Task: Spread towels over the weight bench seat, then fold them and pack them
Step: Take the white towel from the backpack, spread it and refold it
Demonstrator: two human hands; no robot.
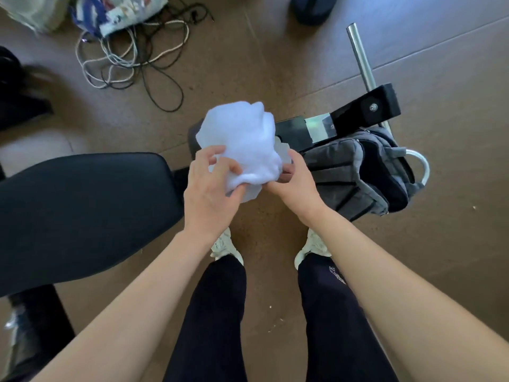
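A bunched white towel [242,142] hangs in the air between my hands, above the brown floor. My left hand [210,191] grips its lower left folds with thumb and fingers. My right hand [294,183] pinches its lower right edge. The black padded bench seat [82,205] lies to the left, bare, its near end just beside my left hand. A grey bag [358,175] stands open on the floor to the right, close to my right hand.
The bench's black frame with a metal post [360,59] runs behind the bag. A tangle of cables [132,59] and a patterned bag [118,12] lie on the floor at the back left. My feet in white shoes [225,246] stand below the towel.
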